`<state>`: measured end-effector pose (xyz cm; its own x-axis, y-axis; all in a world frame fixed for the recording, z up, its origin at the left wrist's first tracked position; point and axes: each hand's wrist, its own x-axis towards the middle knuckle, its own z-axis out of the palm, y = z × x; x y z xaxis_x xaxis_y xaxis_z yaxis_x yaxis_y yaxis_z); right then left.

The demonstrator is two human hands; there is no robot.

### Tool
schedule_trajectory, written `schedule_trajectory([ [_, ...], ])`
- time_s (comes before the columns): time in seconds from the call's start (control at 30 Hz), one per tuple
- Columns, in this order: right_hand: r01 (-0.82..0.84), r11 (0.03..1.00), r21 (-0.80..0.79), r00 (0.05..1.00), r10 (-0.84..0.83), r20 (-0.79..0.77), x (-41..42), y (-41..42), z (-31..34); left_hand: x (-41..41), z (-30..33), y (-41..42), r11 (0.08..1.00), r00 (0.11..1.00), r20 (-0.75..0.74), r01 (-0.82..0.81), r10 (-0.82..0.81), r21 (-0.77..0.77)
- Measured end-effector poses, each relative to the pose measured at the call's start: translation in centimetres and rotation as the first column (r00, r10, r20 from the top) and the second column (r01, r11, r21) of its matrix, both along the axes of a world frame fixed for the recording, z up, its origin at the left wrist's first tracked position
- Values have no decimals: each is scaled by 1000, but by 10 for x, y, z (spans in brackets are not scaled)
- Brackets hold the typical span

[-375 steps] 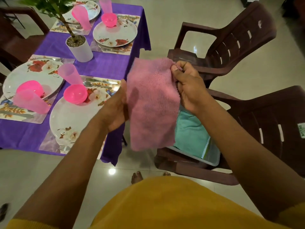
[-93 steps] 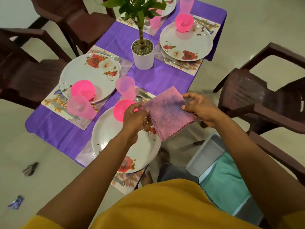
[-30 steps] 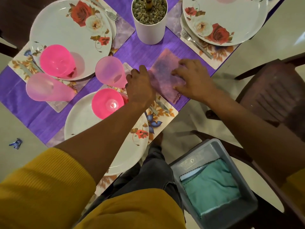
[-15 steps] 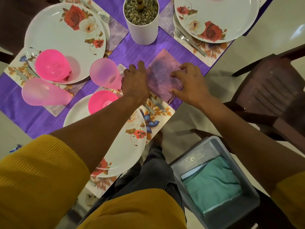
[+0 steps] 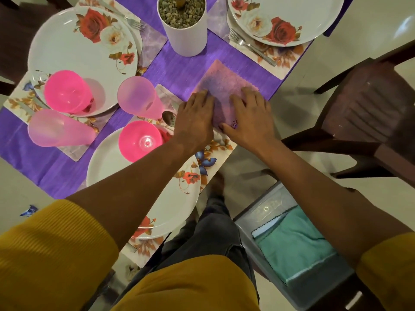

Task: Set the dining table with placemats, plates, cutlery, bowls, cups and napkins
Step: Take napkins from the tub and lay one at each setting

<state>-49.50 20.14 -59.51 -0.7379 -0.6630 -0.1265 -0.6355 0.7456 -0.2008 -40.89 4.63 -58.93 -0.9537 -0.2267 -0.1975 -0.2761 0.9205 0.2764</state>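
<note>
Napkin [image 5: 221, 86] lies flat near the worktop's [image 5: 179, 70] right edge, under straight fingers of left hand [image 5: 195, 118] and right hand [image 5: 248, 117], extending away beyond both.

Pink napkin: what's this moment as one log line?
step: napkin placing | napkin: flat on tablecloth | left hand, right hand: pressing it

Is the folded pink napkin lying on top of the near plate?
No, the folded pink cloth napkin lies on the purple tablecloth beside the near white floral plate, under both hands.
</note>
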Motion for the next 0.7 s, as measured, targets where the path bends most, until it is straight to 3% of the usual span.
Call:
schedule_trajectory([
  [0.2,54,999,-6,995,-53,85,11,5,3,2,4,0,996,999,37,-17,14,87],
  [0.33,186,977,-106,979,-174,110,33,28,16,10,13,9,989,1000,-3,6,-6,148],
  [0.53,381,905,-191,921,-354,160,111,99,26,67,43,51,948,979,-203,99,-38,301],
  [0.7,609,769,-194,790,-568,232,205,163,24,136,53,90,854,964,-182,259,-196,452],
])
